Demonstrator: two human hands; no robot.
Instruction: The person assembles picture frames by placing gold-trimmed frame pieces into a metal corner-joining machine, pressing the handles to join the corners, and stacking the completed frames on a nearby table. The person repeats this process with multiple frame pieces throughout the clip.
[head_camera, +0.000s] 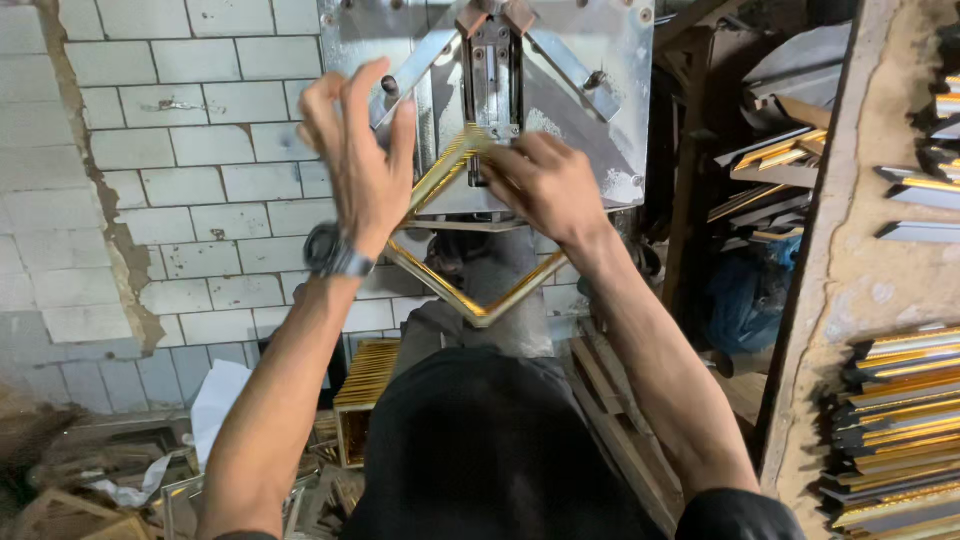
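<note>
A: What sort of room is this?

B: A cramped workshop. A white tiled wall (190, 150) with cracked, peeling patches fills the left side, and a rough wooden rack (860, 270) on the right holds stacks of gold-edged moulding strips (900, 430). More strips lie on shelves behind (770, 160).

A: And what carries the work?

B: A grey metal joining machine with a V-shaped steel fence (590, 80), standing against the wall. Its plate serves as the tabletop, tilted toward the person.

A: Where is the piece?

B: A square gold picture frame of thin moulding (480, 300) sits diamond-wise, its top corner pushed into the angle of the fence at the plate's middle and its lower corner hanging past the plate's near edge.

A: The hands?

B: The right hand (545, 185) has its grip closed over the frame's upper right side, near the top corner. The left hand (360, 160), with a dark wristwatch (335, 255), is raised just beside the upper left side, fingers spread and loose, holding nothing.

A: Anything below?

B: A stack of gold frames (365, 395) stands on the floor at lower left, among scraps of white paper (215, 405).
</note>
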